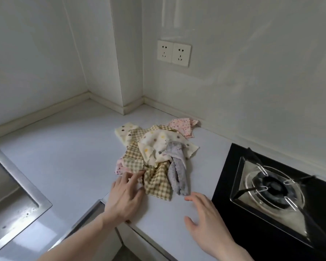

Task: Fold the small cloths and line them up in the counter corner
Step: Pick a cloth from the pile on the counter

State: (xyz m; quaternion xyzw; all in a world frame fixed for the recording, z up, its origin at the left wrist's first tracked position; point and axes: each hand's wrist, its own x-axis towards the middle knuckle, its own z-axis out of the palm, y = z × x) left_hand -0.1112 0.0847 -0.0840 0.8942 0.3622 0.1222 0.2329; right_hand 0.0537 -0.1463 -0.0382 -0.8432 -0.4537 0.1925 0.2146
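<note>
A loose heap of small cloths (154, 153) lies on the white counter (68, 147). Among them are a yellow gingham cloth (158, 182), a grey cloth (177, 176), a cream spotted cloth (158, 146), another cream spotted cloth (123, 131) at the far left and a pink flowered cloth (183, 126) at the back. My left hand (124, 196) reaches the heap's near-left edge, its fingers touching the gingham cloth. My right hand (205, 221) hovers open just short of the grey cloth's end, holding nothing.
A steel sink (6, 196) is set into the counter at the left. A black gas hob (271, 187) with a burner lies at the right. The counter corner (102, 108) runs round a wall column, with two sockets (174, 53) on the wall above.
</note>
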